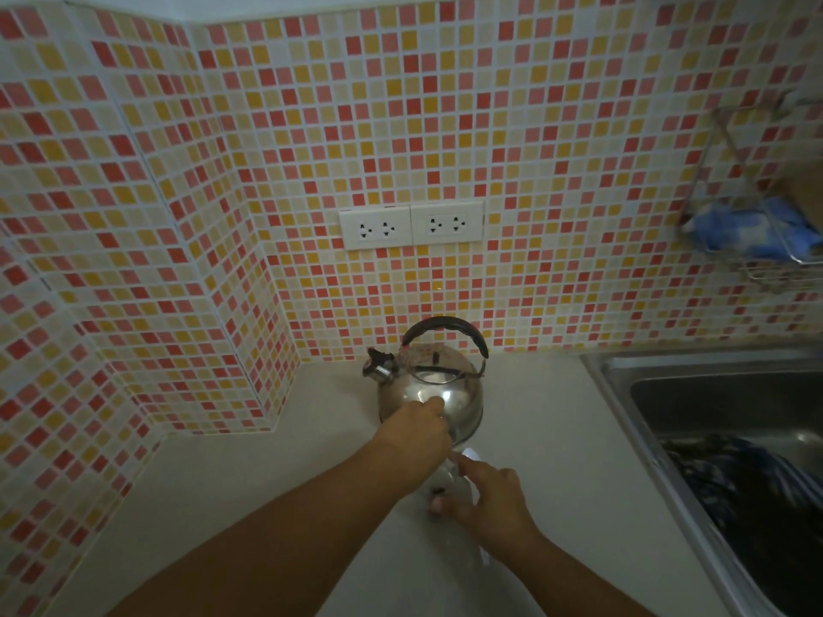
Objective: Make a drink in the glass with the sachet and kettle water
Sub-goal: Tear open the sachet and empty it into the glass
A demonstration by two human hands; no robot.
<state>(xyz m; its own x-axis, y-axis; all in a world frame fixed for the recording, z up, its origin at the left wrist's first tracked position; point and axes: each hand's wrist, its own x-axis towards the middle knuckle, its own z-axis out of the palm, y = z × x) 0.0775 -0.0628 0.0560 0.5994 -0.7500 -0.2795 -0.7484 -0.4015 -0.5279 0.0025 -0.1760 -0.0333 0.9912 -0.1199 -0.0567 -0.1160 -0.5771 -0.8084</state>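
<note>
Glass (447,476) (mostly hidden) sits between both hands' fingers (463,467).

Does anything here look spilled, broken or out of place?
Nothing looks spilled or broken. The kettle stands upright on the counter, and both hands work close together in front of it. One oddity: dark patterned cloth lies in the sink.

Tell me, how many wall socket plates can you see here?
2: left socket plate and right socket plate, side by side on the tiled wall above the kettle. None seem hidden.
</note>
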